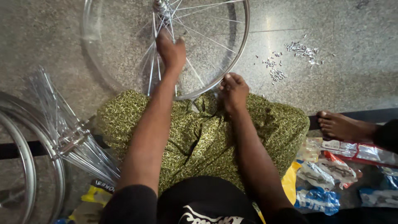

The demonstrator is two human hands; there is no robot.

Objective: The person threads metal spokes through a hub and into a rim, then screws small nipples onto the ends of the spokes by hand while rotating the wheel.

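Up front, my left hand (pixel 171 52) was closed around a few spokes (pixel 154 66) of the bicycle wheel (pixel 242 41), just below its hub (pixel 159 6), fingers curled through them. My right hand (pixel 233 92) sat on the near edge of the rim, fingertips bunched and pressed together against it; I could not tell whether they pinched anything small. The wheel lay flat on the grey stone floor (pixel 352 79), its near edge touching my green patterned cloth (pixel 199 137). To the right, small metal nipples (pixel 290 58) lay scattered on the floor. Another person's bare foot (pixel 338 124) rested beside plastic packets (pixel 331 174). At my left lay a bundle of loose spokes (pixel 70 132) and a second rim (pixel 25 166).
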